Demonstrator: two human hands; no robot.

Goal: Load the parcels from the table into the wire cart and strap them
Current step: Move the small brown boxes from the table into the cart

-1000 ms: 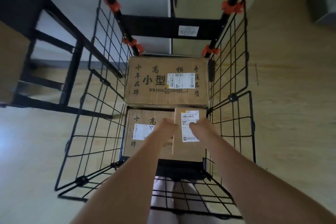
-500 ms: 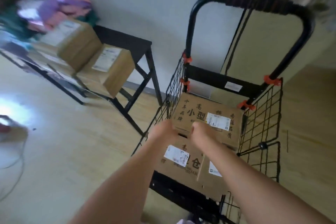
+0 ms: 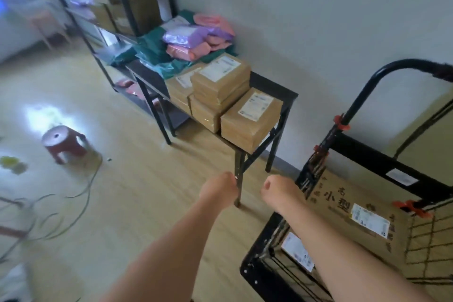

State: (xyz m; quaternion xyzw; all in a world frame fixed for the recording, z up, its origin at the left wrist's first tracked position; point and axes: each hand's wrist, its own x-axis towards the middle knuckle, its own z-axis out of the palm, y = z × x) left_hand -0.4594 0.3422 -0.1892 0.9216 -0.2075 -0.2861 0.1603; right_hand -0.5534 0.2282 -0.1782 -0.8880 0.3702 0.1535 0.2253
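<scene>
Several brown cardboard parcels [image 3: 252, 118] with white labels are stacked on a black table [image 3: 269, 86] against the wall, and soft pink, purple and green mail bags [image 3: 191, 39] are piled behind them. The black wire cart [image 3: 343, 145] stands at the right. It holds a large printed carton [image 3: 343, 203], and a lower carton [image 3: 297, 250] shows through the mesh. My left hand [image 3: 219, 190] and my right hand [image 3: 277, 191] hover side by side between the cart and the table's near leg, fingers curled and holding nothing.
On the wooden floor at the left are a red stool [image 3: 63, 142] and loose cables [image 3: 73, 194]. A tall black shelf rack [image 3: 117, 7] stands behind the table. Bare floor lies between me and the table.
My view has swung left from the cart to the table. Both hands have let go of the small parcel in the cart and moved out to the left, empty.
</scene>
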